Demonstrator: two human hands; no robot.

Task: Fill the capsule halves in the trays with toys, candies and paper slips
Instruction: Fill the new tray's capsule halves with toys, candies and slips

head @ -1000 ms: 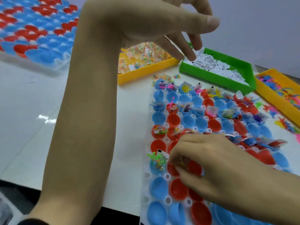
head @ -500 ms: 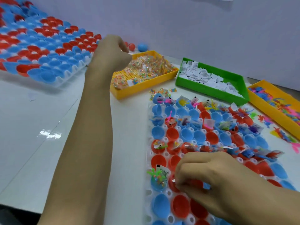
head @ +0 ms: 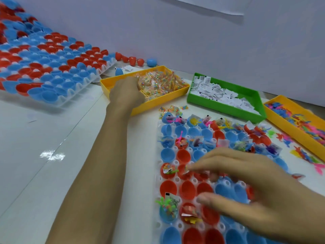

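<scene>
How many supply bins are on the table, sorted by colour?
Yellow: 2, the candy bin and the toy bin
Green: 1, the paper slip bin
Total: 3

Left hand's (head: 127, 90) fingertips among candies (head: 158, 81)

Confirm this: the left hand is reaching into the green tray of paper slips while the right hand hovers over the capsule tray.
Not quite. In the head view the left hand reaches into the yellow tray of wrapped candies, not the green tray of paper slips. The right hand does hover over the capsule tray.
</scene>
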